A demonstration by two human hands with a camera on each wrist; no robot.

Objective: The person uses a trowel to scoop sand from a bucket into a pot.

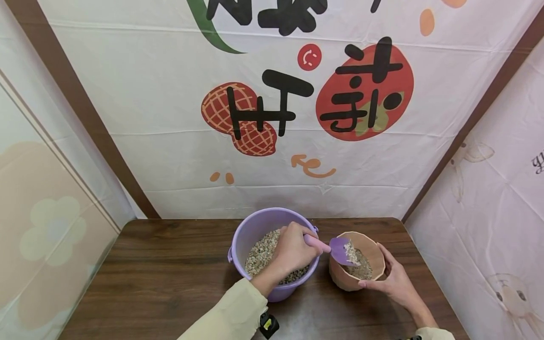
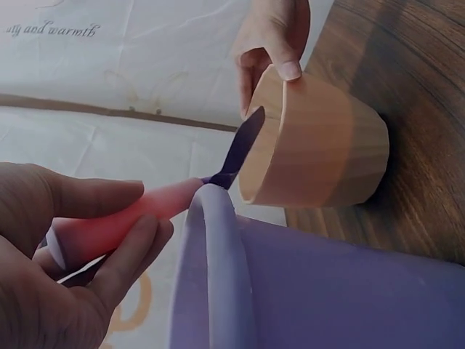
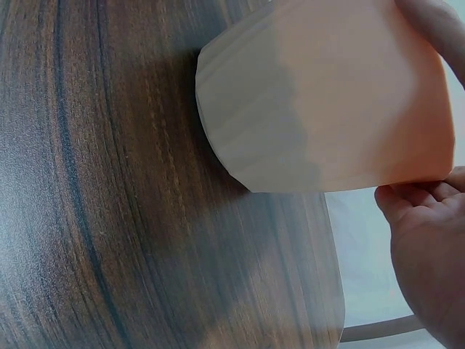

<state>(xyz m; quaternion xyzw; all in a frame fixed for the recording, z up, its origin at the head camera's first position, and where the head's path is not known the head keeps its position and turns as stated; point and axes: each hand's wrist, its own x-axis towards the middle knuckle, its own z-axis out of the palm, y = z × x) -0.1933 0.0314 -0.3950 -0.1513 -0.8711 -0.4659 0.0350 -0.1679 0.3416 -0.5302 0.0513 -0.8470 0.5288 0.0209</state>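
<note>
My left hand point(image 1: 293, 248) grips the pink handle of a small purple shovel point(image 1: 338, 250), reaching across the rim of a purple bucket point(image 1: 240, 243). Pale grit lies on the shovel's blade, which is over the opening of an orange-beige faceted flowerpot point(image 1: 342, 278). Inside the pot is some brownish granular material point(image 1: 361, 270). My right hand point(image 1: 397, 281) holds the pot's rim from the right, thumb toward the front. In the left wrist view, fingers and thumb close round the shovel handle point(image 2: 131, 222). The right wrist view shows the pot's side point(image 3: 320, 102) standing on the table.
The bucket contains a lot of mixed grit point(image 1: 261, 252) and stands just left of the pot. Both rest on a dark wooden table point(image 1: 161, 278). A printed cloth point(image 1: 178, 174) hangs behind the table's back edge, with more cloth at both sides.
</note>
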